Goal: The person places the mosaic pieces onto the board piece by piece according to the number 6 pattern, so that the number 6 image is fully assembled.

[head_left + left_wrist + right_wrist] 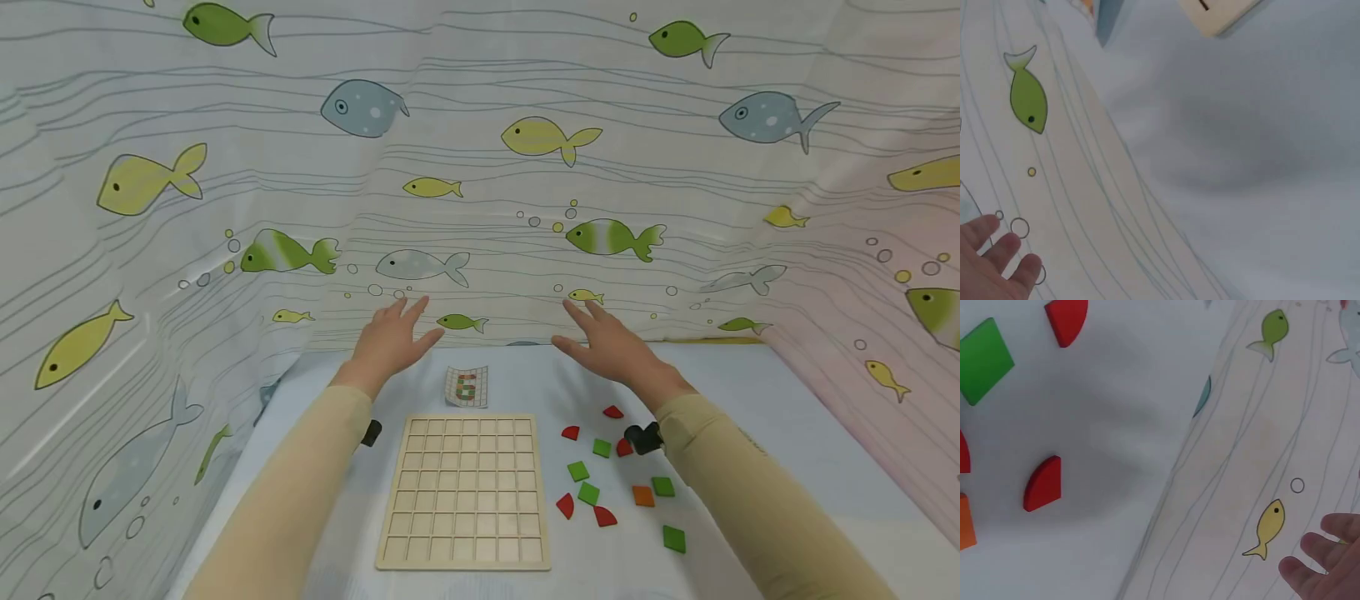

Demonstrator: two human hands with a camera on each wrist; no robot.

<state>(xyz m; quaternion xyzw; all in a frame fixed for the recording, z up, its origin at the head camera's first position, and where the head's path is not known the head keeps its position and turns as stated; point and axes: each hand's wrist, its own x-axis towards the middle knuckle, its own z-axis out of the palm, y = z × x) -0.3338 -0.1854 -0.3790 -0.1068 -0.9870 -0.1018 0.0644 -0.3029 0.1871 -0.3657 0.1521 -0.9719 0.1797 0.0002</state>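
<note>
Both hands are raised above the far part of the table, palms angled inward and holding nothing. The left hand has its fingers spread, up and to the left of a small pattern card. Opposite it, the right hand hangs with extended fingers beyond the loose pieces. A wooden grid board lies in front with bare squares. To its right are scattered green squares, red quarter-circle pieces and an orange square. In the wrist views only the fingertips of the left hand and right hand show.
A fish-patterned curtain encloses the table at the back and sides. A dark wrist camera sits under the right forearm, close above a red piece, and another is on the left wrist.
</note>
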